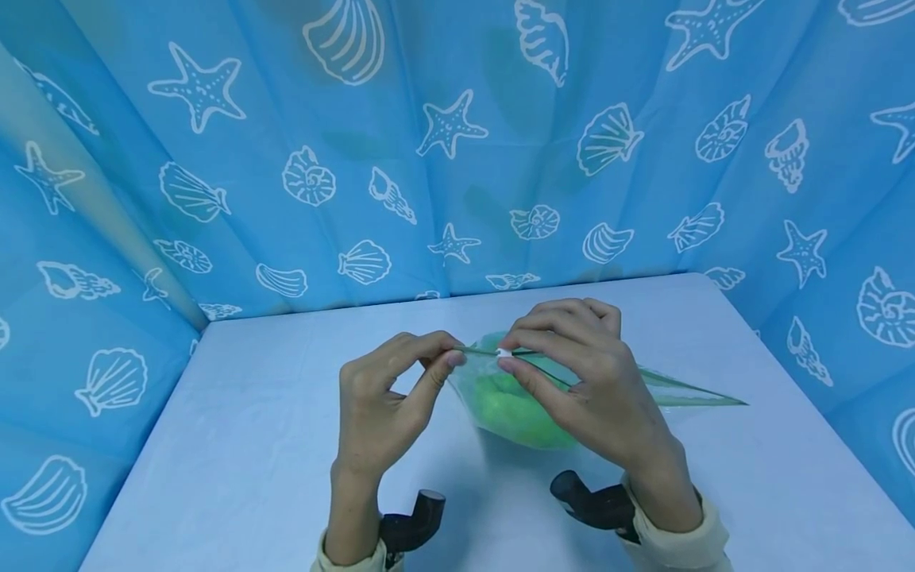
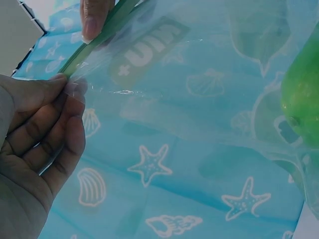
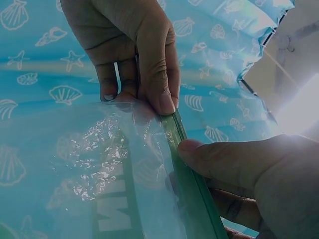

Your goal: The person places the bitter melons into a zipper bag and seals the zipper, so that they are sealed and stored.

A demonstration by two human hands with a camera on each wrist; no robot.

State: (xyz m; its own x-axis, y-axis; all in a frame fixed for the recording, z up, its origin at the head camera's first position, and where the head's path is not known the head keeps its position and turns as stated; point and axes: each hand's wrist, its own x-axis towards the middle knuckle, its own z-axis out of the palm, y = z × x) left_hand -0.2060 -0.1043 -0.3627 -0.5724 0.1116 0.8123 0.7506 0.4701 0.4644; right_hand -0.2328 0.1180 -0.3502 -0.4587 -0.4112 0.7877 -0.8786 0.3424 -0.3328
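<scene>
A clear zip bag (image 1: 463, 389) with a green zip strip (image 3: 199, 196) holds smooth green fruit (image 1: 525, 417), its kind blurred by the plastic. My left hand (image 1: 382, 409) pinches one end of the strip between thumb and forefinger. At a small white slider (image 1: 504, 353) on the strip, my right hand (image 1: 596, 365) grips with thumb and forefinger, close to the left fingertips. In the left wrist view, one rounded green fruit (image 2: 304, 94) shows at the right edge, below the strip. Beyond the right hand, the bag's far end (image 1: 704, 395) stretches out to a point.
A white-covered table (image 1: 250, 445) spreads below both hands. Behind it and at its sides hangs a blue curtain (image 1: 400, 159) with white shells and starfish. A black curved mount sits on each wrist, below the light sleeves (image 1: 682, 540).
</scene>
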